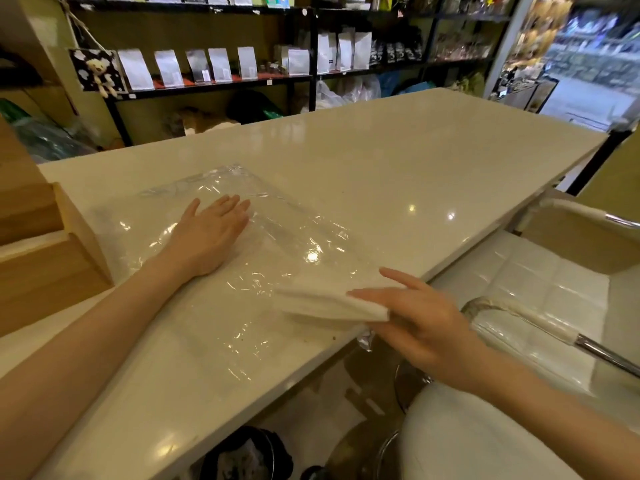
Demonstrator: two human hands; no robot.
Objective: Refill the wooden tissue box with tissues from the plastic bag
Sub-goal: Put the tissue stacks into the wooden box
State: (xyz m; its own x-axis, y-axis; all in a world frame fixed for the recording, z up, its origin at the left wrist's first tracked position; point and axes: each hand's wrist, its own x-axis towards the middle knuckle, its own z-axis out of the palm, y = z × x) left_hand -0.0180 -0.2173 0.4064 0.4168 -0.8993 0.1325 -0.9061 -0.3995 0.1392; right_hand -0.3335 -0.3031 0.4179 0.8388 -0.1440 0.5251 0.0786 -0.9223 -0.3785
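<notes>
A clear plastic bag (pixel 242 271) lies flat on the white counter (pixel 415 161). My left hand (pixel 207 233) presses down on the bag's far part, palm flat and fingers spread. My right hand (pixel 415 323) holds a thin stack of white tissues (pixel 329 301) at the bag's near right end, by the counter's edge, thumb on top and fingers below. The wooden tissue box (pixel 52 261) stands at the left edge of the view, with its top open and white showing inside.
A white padded chair (pixel 540 306) with chrome arms stands right of the counter. Black shelves (pixel 214 81) with white pouches line the far wall. A dark bin (pixel 249 455) sits under the counter's near edge.
</notes>
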